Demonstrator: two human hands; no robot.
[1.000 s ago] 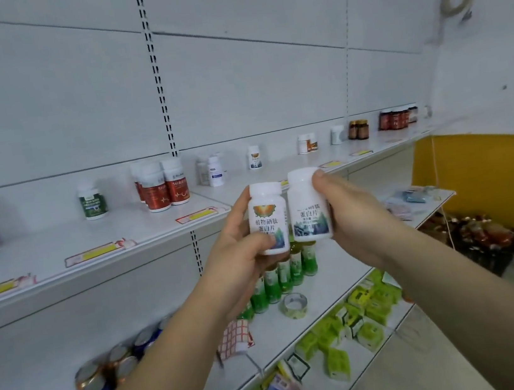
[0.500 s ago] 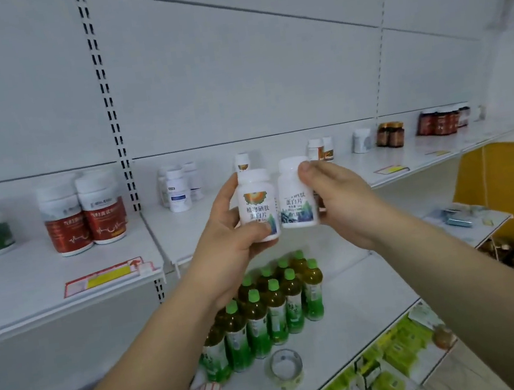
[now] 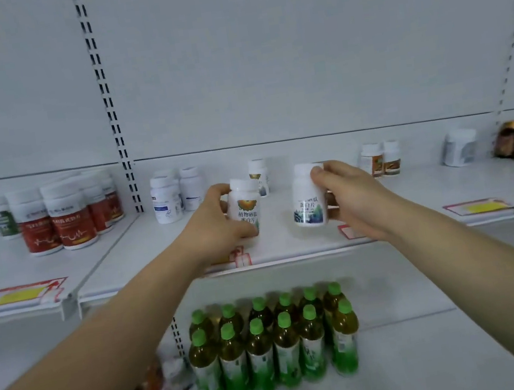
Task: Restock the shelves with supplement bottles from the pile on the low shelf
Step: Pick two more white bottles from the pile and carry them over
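Left hand grip wraps the orange-label bottle; right hand grip wraps the blue-label bottle. Both bottles sit low over the shelf, near its front edge, bare shelf between them.

Both arms extended forward, each hand gripping one item.

Left forearm enters from 7 o'clock; left hand is curled, thumb at front, fingers wrapped behind its held bottle. Right forearm enters from 4 o'clock; right hand is curled, thumb high near 12 o'clock, fingers behind. The two hands are apart, at roughly equal height.
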